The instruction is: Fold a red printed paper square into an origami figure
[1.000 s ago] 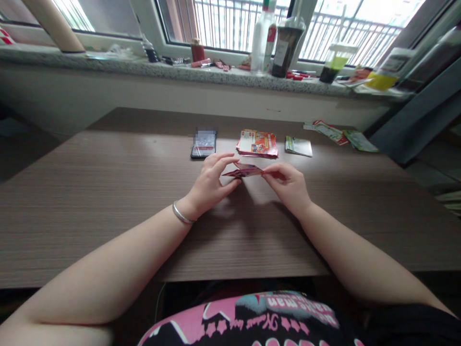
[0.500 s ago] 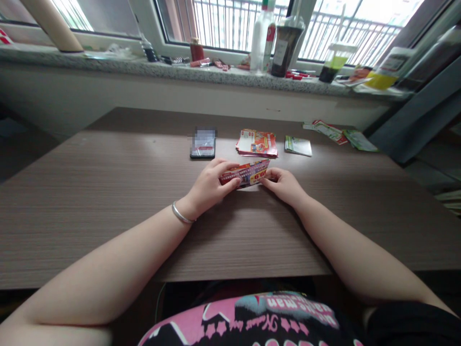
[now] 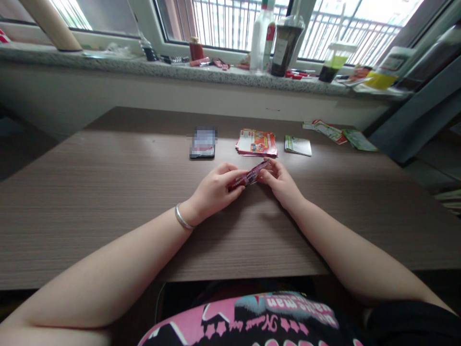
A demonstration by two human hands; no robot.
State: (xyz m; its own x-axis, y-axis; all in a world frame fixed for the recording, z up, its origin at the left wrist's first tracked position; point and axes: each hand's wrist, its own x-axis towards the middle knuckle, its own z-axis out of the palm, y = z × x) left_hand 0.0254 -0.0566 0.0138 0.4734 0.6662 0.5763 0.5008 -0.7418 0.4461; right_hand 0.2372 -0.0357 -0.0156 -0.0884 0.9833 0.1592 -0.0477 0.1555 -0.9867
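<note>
A folded, reddish-purple printed leaflet (image 3: 248, 178) sits just this side of the flyer stack (image 3: 257, 143), on the person's side of it, slanting between both hands. The left hand (image 3: 219, 188) has its grip on the near left end, thumb below and fingers over; the right hand (image 3: 283, 185) pinches the far right end. I can't tell whether the paper touches the desk (image 3: 108, 202).

Left of the flyer stack lies a phone (image 3: 203, 143), partly pixelated; right of it, a small pile of cards (image 3: 298, 145), with loose leaflets (image 3: 329, 131) farther right.

Beyond the stack, on the windowsill (image 3: 216, 73), stand a lidded cup (image 3: 284, 52), dark inside, and, farther right, another cup (image 3: 332, 65) holding something dark beneath yellow-green.
</note>
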